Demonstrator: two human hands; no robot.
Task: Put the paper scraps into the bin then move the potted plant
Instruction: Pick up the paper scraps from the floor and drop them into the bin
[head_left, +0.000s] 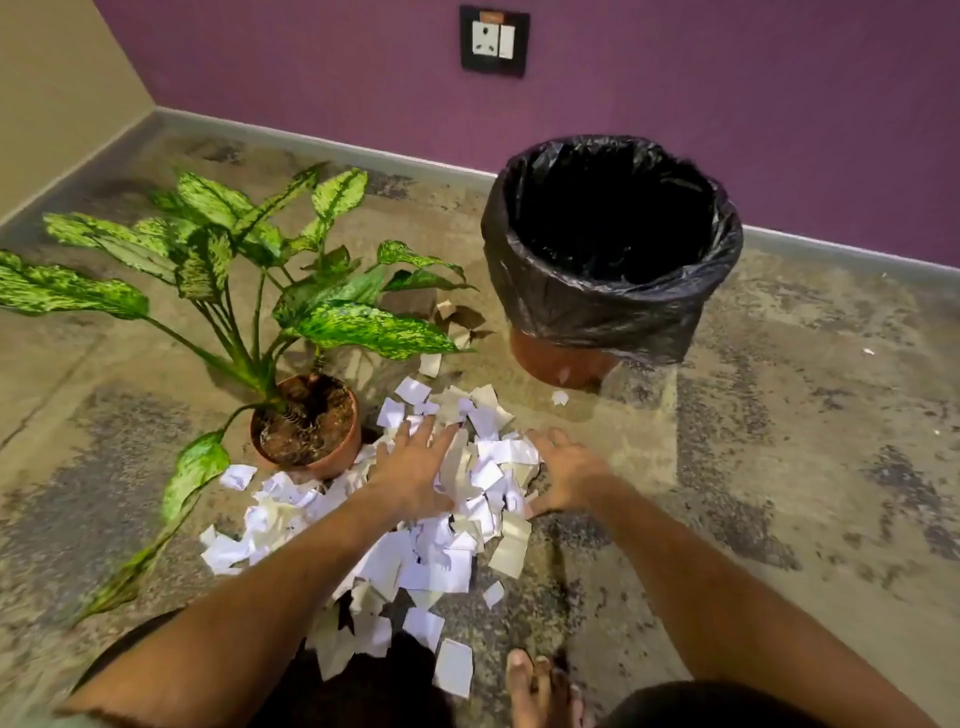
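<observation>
Reaching down onto the heap of paper scraps (467, 493), the two hands sit apart, one on each side of its top. The left hand (415, 470) lies flat with straight, spread fingers pressing the scraps; the right hand (566, 475) cups the heap's 3 o'clock edge, its fingertips sunk under the paper and hidden. The scraps trail from the hands toward 6 o'clock across the mottled floor (779, 415), the nearest ones lying over a dark trouser leg. At 9 o'clock, touching the heap, stands the potted plant (306, 421), its speckled leaves covering some brown cardboard scraps (460, 319) at 12 o'clock. At 1 o'clock stands the bin (608, 254), a black liner folded over its rim; its inside is too dark to read. Bare toes (530, 686) show at 5 o'clock, cut off by the frame.
</observation>
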